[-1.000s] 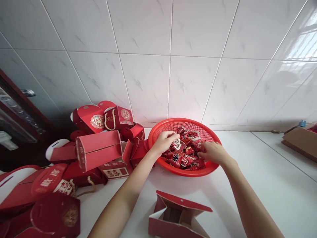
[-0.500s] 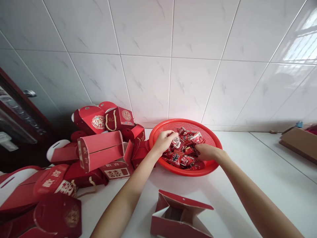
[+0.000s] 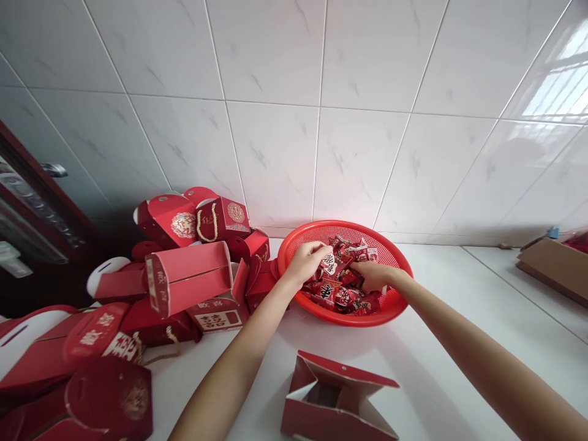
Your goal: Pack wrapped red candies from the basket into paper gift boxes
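Note:
Both my hands are over a red plastic basket [image 3: 294, 235] that holds a heap of red wrapped candies [image 3: 342, 296]. Between thumb and fingers my left hand [image 3: 307, 262] pinches a red wrapped candy [image 3: 329, 263] with a white printed patch. On the right side of the heap, my right hand [image 3: 373, 277] reaches down among the wrappers, index finger stretched out and apart from the thumb. Its other fingertips are partly hidden by the candies. Nearer to me, below the basket, an open red gift box [image 3: 340, 422] stands with its flaps apart.
Several red gift boxes [image 3: 190, 278], some with rope handles, are piled on the left of the white counter [image 3: 441, 343]. A cardboard box [image 3: 551, 269] sits at the far right. A tiled wall [image 3: 271, 153] rises behind the basket.
My right hand has moved a little to the left, deeper over the candies. My left hand keeps its pinch on the candy in nearly the same spot.

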### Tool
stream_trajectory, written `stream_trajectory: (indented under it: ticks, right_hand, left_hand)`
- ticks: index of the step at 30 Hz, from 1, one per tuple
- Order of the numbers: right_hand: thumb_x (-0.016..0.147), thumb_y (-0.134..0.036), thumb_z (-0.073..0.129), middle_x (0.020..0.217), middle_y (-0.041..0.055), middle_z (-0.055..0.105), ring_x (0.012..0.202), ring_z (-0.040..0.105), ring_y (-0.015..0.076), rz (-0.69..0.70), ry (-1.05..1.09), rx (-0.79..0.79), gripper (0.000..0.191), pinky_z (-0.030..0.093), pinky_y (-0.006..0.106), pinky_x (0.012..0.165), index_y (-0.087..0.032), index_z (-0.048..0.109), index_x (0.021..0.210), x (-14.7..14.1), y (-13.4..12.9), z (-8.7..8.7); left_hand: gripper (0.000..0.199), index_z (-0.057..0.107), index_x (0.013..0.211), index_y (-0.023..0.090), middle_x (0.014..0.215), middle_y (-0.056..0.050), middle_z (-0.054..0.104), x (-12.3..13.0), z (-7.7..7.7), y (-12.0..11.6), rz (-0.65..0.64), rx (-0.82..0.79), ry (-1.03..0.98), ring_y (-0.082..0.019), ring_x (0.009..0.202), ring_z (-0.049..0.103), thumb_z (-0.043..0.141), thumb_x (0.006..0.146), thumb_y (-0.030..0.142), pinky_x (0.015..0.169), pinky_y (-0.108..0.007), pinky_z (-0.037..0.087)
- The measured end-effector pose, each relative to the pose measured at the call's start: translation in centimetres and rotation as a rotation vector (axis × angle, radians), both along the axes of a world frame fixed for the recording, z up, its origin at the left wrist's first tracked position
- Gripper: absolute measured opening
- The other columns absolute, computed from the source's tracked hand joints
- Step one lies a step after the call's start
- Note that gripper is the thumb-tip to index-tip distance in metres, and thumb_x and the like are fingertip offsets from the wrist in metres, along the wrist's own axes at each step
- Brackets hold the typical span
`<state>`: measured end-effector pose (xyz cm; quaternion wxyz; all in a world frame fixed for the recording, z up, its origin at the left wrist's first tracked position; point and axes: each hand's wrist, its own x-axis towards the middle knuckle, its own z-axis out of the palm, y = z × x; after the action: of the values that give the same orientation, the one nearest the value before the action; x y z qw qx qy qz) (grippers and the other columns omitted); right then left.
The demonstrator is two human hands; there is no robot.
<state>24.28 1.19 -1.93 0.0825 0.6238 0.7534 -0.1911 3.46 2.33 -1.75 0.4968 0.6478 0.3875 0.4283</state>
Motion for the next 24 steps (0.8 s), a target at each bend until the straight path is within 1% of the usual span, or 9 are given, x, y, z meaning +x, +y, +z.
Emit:
stream_trajectory:
  ticks: [3,5,7,9,13,17,19,22,24]
  right_hand:
    - [0.062,-0.008,0.069,0.112,0.0116,0.074,0.080,0.072,0.0239,-0.022,0.049,-0.080,0.075,0.053,0.030,0.058,-0.021,0.063,0.136,0.2,0.0,0.3]
    - [0.062,-0.011,0.070,0.110,0.0092,0.075,0.079,0.072,0.0237,-0.034,0.094,-0.123,0.077,0.053,0.030,0.058,-0.023,0.063,0.137,0.3,0.1,0.3]
    - [0.061,-0.012,0.070,0.101,0.0052,0.075,0.078,0.072,0.0231,-0.034,0.148,-0.163,0.075,0.054,0.030,0.059,-0.025,0.065,0.134,0.5,0.3,0.2]
    - [0.059,-0.011,0.069,0.095,0.0027,0.075,0.079,0.071,0.0225,-0.018,0.204,-0.196,0.069,0.054,0.029,0.061,-0.024,0.068,0.127,0.5,0.4,0.1]
    - [0.059,-0.013,0.067,0.086,0.0005,0.071,0.078,0.068,0.0220,0.011,0.282,-0.223,0.051,0.051,0.030,0.060,-0.023,0.071,0.110,0.6,0.6,-0.1]
    - [0.060,-0.014,0.067,0.078,-0.0009,0.066,0.076,0.064,0.0209,0.022,0.341,-0.222,0.030,0.049,0.030,0.061,-0.023,0.069,0.088,0.6,0.4,0.3]
    - [0.062,-0.015,0.068,0.080,-0.0008,0.068,0.078,0.065,0.0211,0.018,0.382,-0.225,0.027,0.052,0.030,0.064,-0.024,0.068,0.087,0.5,0.3,0.5]
    - [0.069,-0.022,0.068,0.084,0.0004,0.072,0.081,0.068,0.0222,-0.010,0.442,-0.216,0.028,0.056,0.031,0.067,-0.024,0.068,0.097,0.5,0.0,0.9]
    - [0.073,-0.026,0.068,0.084,0.0015,0.073,0.079,0.069,0.0224,-0.025,0.470,-0.211,0.025,0.057,0.032,0.067,-0.023,0.067,0.098,0.5,-0.1,1.0]
  left_hand:
    - [0.033,0.053,0.060,0.021,0.062,0.003,0.048,0.0,0.1,0.0,-0.002,-0.003,-0.010,-0.015,0.064,0.048,0.065,0.077,0.046,0.063,-0.029,0.037]
    - [0.033,0.053,0.060,0.021,0.062,0.003,0.049,0.0,0.1,0.0,-0.005,-0.015,-0.019,-0.016,0.064,0.048,0.065,0.077,0.047,0.063,-0.029,0.038]
    - [0.033,0.054,0.061,0.022,0.063,0.003,0.050,0.0,0.1,0.0,-0.006,-0.024,-0.020,-0.016,0.065,0.048,0.065,0.076,0.049,0.063,-0.030,0.038]
    - [0.033,0.055,0.062,0.022,0.065,0.003,0.050,0.0,0.0,0.0,-0.001,-0.025,-0.010,-0.016,0.065,0.048,0.065,0.075,0.050,0.064,-0.030,0.037]
    - [0.034,0.052,0.061,0.022,0.065,0.003,0.048,0.1,-0.1,0.2,0.006,-0.018,0.011,-0.016,0.066,0.046,0.064,0.074,0.050,0.065,-0.030,0.038]
    - [0.033,0.052,0.060,0.022,0.063,0.003,0.048,0.1,-0.1,0.1,0.007,-0.017,0.009,-0.016,0.066,0.047,0.065,0.074,0.049,0.066,-0.030,0.038]
    - [0.033,0.054,0.060,0.021,0.064,0.003,0.049,0.0,-0.1,0.0,0.007,-0.017,0.010,-0.016,0.067,0.048,0.065,0.074,0.049,0.067,-0.030,0.037]
    - [0.032,0.055,0.060,0.022,0.063,0.003,0.049,0.0,0.1,-0.2,-0.001,-0.036,0.001,-0.016,0.066,0.048,0.066,0.074,0.049,0.066,-0.030,0.037]
    - [0.032,0.056,0.060,0.022,0.062,0.003,0.050,0.0,0.3,-0.3,-0.004,-0.047,-0.013,-0.016,0.065,0.047,0.067,0.075,0.047,0.065,-0.030,0.037]
